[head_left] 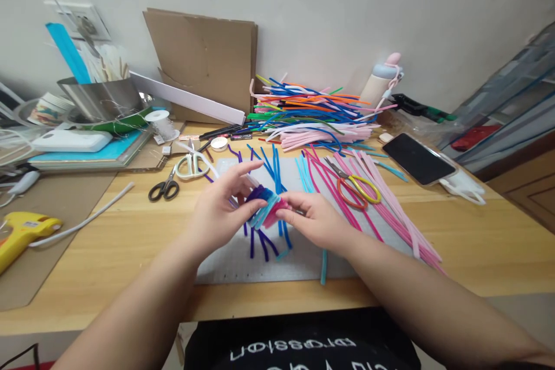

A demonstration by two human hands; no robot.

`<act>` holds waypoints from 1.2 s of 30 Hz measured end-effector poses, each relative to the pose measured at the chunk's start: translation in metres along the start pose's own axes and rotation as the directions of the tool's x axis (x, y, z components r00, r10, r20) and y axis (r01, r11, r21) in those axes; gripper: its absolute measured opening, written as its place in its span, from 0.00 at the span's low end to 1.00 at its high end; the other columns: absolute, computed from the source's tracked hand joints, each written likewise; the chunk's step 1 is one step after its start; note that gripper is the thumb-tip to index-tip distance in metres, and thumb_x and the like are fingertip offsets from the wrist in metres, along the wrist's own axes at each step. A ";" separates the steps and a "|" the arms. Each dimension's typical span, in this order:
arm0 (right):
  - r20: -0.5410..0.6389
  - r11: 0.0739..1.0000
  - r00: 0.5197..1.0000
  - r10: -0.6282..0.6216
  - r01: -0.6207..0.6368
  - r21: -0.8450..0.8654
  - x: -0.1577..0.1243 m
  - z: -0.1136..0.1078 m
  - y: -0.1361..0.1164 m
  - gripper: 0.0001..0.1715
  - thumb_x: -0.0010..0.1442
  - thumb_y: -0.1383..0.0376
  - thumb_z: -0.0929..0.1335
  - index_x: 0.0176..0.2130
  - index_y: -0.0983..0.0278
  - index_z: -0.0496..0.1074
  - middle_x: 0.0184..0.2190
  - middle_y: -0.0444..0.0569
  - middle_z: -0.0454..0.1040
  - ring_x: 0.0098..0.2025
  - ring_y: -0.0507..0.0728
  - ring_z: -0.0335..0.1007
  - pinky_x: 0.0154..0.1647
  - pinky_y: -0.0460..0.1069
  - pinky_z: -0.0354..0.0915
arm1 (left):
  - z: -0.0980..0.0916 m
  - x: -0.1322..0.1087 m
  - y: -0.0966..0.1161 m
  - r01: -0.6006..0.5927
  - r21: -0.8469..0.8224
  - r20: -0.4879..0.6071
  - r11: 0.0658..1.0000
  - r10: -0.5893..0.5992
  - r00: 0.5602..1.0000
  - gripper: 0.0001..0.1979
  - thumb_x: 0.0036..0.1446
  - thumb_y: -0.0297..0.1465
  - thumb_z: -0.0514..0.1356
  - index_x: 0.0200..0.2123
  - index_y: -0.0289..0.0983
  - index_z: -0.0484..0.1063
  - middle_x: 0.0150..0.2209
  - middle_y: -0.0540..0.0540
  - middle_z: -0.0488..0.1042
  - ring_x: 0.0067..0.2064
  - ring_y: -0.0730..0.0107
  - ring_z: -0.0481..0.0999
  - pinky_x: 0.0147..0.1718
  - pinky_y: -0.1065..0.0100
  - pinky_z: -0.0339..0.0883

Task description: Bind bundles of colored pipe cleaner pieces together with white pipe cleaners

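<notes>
My left hand [223, 205] and my right hand [314, 218] meet over a grey cutting mat [243, 260] at the table's middle. Between them is a small bundle of pipe cleaners [264, 208] in purple, light blue and pink. The fingers of both hands pinch this bundle, the left from the purple side, the right from the pink side. Loose dark blue and purple pipe cleaners [260, 240] lie on the mat just below the bundle. Long pink pipe cleaners [390, 214] run diagonally at the right of my right hand.
A big heap of mixed-colour pipe cleaners [307, 110] lies at the back. Red-and-yellow scissors [358, 188], black scissors [163, 189] and white scissors [191, 165] lie around the mat. A phone [418, 159] is at right, a yellow glue gun [21, 231] at left, cardboard [203, 58] against the wall.
</notes>
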State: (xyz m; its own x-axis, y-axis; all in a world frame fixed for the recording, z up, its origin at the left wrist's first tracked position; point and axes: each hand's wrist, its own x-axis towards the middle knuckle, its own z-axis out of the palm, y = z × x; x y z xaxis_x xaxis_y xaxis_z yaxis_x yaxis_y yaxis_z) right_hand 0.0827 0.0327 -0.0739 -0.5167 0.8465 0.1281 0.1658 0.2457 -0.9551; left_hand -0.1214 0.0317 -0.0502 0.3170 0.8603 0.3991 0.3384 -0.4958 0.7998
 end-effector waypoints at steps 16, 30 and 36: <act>0.111 0.926 0.967 0.228 -0.251 0.284 0.012 -0.003 0.019 0.22 0.52 0.50 0.71 0.35 0.67 0.72 0.27 0.48 0.78 0.27 0.52 0.74 0.28 0.46 0.67 | 0.004 -0.003 -0.004 0.134 0.336 -0.154 0.932 -0.086 0.984 0.16 0.63 0.33 0.51 0.54 0.39 0.65 0.32 0.48 0.76 0.29 0.69 0.74 0.31 0.67 0.68; 0.125 0.982 0.975 0.186 -0.186 -0.008 0.007 -0.013 0.015 0.20 0.56 0.63 0.69 0.48 0.65 0.65 0.30 0.44 0.73 0.28 0.51 0.69 0.30 0.46 0.64 | 0.000 0.002 -0.011 0.156 0.389 0.184 0.908 -0.243 0.952 0.18 0.52 0.34 0.62 0.48 0.43 0.73 0.41 0.45 0.78 0.42 0.60 0.76 0.41 0.63 0.67; -0.017 0.962 0.995 0.099 -0.100 -0.253 0.007 -0.027 0.005 0.12 0.58 0.60 0.67 0.35 0.67 0.73 0.25 0.45 0.71 0.27 0.51 0.64 0.28 0.46 0.59 | -0.003 0.002 -0.009 0.234 0.278 0.252 0.932 -0.306 0.918 0.15 0.51 0.36 0.62 0.43 0.41 0.77 0.41 0.45 0.79 0.41 0.60 0.75 0.41 0.63 0.67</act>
State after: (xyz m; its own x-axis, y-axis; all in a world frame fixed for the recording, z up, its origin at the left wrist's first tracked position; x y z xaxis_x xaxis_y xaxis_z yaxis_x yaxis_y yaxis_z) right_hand 0.1026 0.0530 -0.0701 -0.4830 0.8748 0.0372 0.4243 0.2710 -0.8640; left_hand -0.1265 0.0386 -0.0550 0.4113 0.9115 0.0087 0.6360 -0.2938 0.7135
